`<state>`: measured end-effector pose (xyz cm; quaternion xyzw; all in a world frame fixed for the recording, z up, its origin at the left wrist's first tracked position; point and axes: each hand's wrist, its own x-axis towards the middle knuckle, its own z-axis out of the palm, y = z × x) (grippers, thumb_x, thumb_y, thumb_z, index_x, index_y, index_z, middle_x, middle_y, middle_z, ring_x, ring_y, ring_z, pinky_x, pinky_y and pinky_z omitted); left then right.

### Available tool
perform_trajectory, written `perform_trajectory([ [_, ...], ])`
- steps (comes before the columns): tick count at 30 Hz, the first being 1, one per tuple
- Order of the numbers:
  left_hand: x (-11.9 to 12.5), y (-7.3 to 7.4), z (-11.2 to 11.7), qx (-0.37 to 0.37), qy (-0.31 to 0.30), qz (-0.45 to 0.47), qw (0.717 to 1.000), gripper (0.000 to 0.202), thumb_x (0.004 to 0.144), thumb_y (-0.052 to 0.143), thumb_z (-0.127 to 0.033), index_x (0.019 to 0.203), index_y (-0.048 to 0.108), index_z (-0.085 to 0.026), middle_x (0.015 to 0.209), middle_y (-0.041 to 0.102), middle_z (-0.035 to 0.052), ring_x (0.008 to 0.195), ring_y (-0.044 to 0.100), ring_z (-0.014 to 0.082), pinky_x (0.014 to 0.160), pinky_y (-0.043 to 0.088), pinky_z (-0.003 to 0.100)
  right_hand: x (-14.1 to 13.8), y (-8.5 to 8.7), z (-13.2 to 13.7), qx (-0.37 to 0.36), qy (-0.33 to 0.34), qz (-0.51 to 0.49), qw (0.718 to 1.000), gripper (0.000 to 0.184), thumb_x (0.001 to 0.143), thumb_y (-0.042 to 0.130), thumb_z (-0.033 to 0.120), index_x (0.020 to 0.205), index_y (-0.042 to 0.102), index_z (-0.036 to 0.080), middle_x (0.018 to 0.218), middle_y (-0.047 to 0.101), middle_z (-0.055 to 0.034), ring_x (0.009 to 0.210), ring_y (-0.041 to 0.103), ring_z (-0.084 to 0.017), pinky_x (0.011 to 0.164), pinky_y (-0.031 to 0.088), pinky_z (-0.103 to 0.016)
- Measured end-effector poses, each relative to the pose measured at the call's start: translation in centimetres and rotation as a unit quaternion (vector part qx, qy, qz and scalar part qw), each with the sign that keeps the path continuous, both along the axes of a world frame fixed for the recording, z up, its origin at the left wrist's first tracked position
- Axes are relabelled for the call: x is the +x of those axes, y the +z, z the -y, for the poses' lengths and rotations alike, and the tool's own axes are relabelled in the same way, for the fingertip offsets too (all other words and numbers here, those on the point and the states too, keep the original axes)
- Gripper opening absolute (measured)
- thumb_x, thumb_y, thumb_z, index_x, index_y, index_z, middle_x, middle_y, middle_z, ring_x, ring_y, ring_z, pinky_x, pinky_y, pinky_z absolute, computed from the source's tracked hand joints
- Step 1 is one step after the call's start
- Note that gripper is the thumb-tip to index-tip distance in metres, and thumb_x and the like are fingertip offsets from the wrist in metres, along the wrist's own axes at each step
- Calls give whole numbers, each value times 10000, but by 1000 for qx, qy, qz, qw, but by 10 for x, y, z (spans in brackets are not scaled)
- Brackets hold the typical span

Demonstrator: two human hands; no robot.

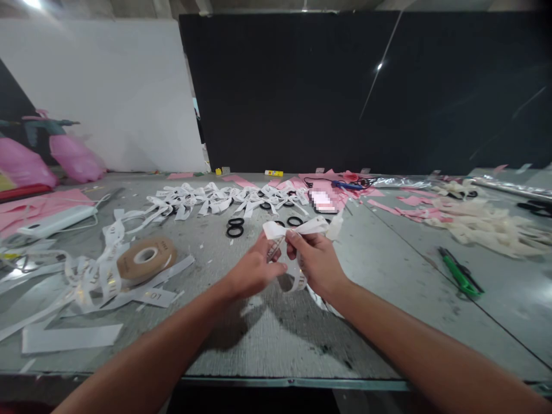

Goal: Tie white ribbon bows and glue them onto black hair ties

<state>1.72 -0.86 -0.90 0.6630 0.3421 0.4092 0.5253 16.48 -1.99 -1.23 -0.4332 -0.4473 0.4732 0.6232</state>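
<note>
Above the middle of the grey table, a white printed ribbon [314,225] is gathered into a bow shape between both hands. My left hand [255,265] is closed on its left side, with a strip of ribbon between thumb and fingers. Pinched at the bow's centre is my right hand [318,256]; its fingertips are partly hidden. A ribbon tail [298,280] loops down below the hands. Just beyond them lie black hair ties [235,227], some partly covered by the bow.
Several finished-looking white bows [215,198] lie in a heap behind. At left are a ribbon roll [146,259] and loose ribbon strips [73,338]. A green utility knife [460,273] lies right, near cream fabric pieces [487,224]. A phone [323,200] rests on pink paper [340,187].
</note>
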Motion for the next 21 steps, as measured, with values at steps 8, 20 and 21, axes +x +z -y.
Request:
perform_trajectory([
  [8,10,2,2,-3,21,46,999,197,820,638,-351,893,691,-176,784,635,48,734,557,169,684,437,272,0,6,5,-4,36,53,998,251,719,737,403,827,677,185,598,575,22,561,490,-131,532,360,-271],
  [20,20,-1,-5,-53,136,142,979,360,823,598,-476,929,689,-145,626,564,1,537,499,127,522,403,245,-7,1,6,-25,35,48,998,448,777,604,618,784,657,173,706,652,-40,575,559,-147,556,445,-296],
  [21,20,-4,-8,-46,137,139,980,377,834,573,-499,909,687,-148,629,571,6,551,508,133,542,412,251,-7,2,7,-22,38,49,998,472,758,614,638,796,659,169,725,662,-51,577,569,-152,546,451,-298],
])
